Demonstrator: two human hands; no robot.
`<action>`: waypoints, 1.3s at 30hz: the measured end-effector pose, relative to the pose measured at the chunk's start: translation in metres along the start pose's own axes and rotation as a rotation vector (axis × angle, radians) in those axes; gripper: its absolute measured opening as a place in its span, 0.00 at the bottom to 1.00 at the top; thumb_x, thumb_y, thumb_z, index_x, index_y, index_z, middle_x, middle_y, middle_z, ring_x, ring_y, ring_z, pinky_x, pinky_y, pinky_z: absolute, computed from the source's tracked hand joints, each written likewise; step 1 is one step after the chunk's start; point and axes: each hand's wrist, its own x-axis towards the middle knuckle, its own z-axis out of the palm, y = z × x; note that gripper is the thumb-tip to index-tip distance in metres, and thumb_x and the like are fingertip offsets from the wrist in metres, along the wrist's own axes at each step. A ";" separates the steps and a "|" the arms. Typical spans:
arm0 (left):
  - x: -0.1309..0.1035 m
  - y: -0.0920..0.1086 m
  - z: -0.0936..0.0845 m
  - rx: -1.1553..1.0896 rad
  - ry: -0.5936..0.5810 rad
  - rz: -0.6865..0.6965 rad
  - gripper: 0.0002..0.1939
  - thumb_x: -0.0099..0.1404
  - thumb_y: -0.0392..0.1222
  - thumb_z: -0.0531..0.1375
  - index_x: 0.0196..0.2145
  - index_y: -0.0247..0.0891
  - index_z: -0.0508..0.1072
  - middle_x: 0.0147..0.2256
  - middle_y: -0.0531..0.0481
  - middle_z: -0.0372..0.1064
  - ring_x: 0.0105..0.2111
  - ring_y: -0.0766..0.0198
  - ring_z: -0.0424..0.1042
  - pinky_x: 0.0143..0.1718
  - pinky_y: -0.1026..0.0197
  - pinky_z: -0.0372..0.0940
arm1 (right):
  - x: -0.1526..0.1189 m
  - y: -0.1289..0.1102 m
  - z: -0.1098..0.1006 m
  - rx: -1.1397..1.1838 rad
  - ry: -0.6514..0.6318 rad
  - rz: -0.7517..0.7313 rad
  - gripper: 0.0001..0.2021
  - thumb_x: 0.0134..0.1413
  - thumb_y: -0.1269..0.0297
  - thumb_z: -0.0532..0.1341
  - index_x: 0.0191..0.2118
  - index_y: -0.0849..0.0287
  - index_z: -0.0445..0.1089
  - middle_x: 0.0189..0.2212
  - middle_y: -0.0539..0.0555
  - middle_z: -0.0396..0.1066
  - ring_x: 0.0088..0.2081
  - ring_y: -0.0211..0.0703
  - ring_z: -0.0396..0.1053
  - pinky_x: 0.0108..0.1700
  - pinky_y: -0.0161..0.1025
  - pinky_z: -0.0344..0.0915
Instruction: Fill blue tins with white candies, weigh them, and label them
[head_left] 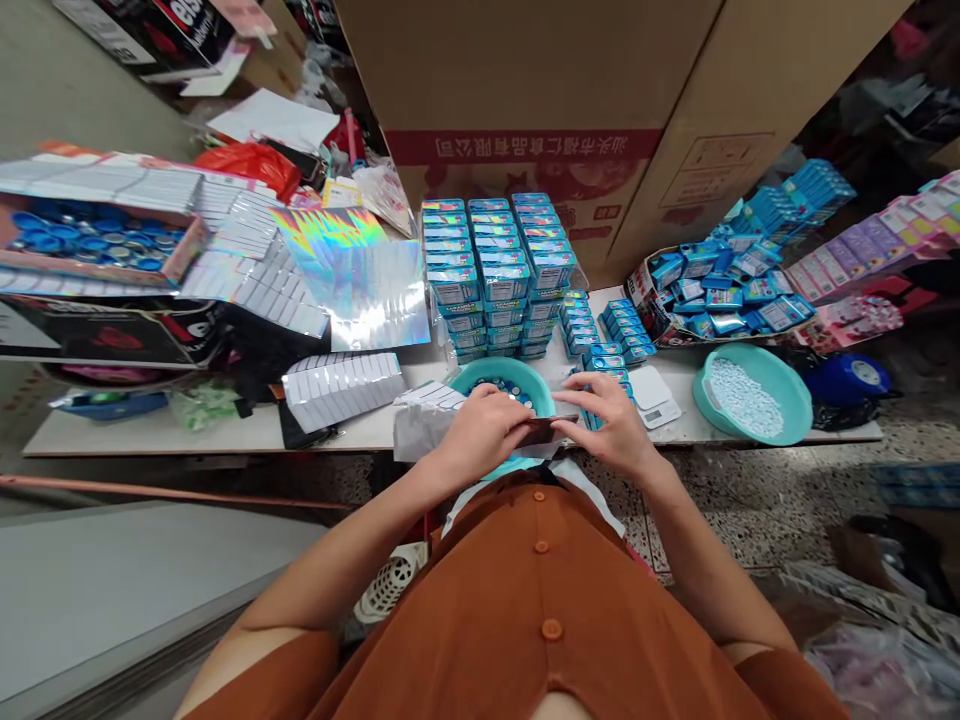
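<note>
Between my two hands is a small dark brownish flat piece [541, 431], held just over the table's front edge. My left hand [486, 428] pinches its left end, fingers curled and pressed together. With thumb and fingertips, my right hand [611, 425] grips the right end. Partly hidden behind my hands, a turquoise bowl [456, 378] contains small round blue and white pieces [504, 383]. Folded white card strips [429, 396] lie to the left of that bowl. Beyond it stand stacks of small blue boxes [501, 270] in clear wrap.
A small white scale [654, 392] and a turquoise basin [802, 405] of white pellets [742, 398] stand to the right. Behind them, a carton [646, 312] is full of blue packs. Shiny sheets [375, 290] and a box of blue caps [97, 240] occupy the left. Large cardboard cartons [525, 70] back the table.
</note>
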 end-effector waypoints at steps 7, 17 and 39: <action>0.002 0.006 -0.005 -0.077 -0.075 -0.002 0.13 0.66 0.45 0.52 0.34 0.43 0.76 0.30 0.49 0.75 0.32 0.60 0.70 0.44 0.55 0.55 | 0.002 0.000 0.002 0.276 -0.164 0.157 0.07 0.53 0.61 0.62 0.28 0.56 0.74 0.28 0.51 0.73 0.32 0.40 0.69 0.36 0.36 0.63; 0.006 0.009 -0.006 -0.030 -0.024 -0.038 0.12 0.67 0.44 0.52 0.36 0.41 0.75 0.33 0.50 0.76 0.31 0.62 0.70 0.41 0.56 0.57 | 0.003 -0.002 0.004 0.037 -0.072 0.022 0.08 0.56 0.63 0.60 0.40 0.55 0.74 0.34 0.54 0.74 0.37 0.42 0.69 0.41 0.40 0.65; 0.005 0.017 -0.011 0.058 -0.014 -0.133 0.18 0.69 0.44 0.48 0.33 0.38 0.75 0.30 0.48 0.75 0.30 0.62 0.69 0.36 0.59 0.58 | -0.014 0.000 0.016 -0.410 0.158 -0.448 0.13 0.57 0.69 0.58 0.47 0.56 0.72 0.45 0.56 0.74 0.47 0.45 0.71 0.49 0.43 0.71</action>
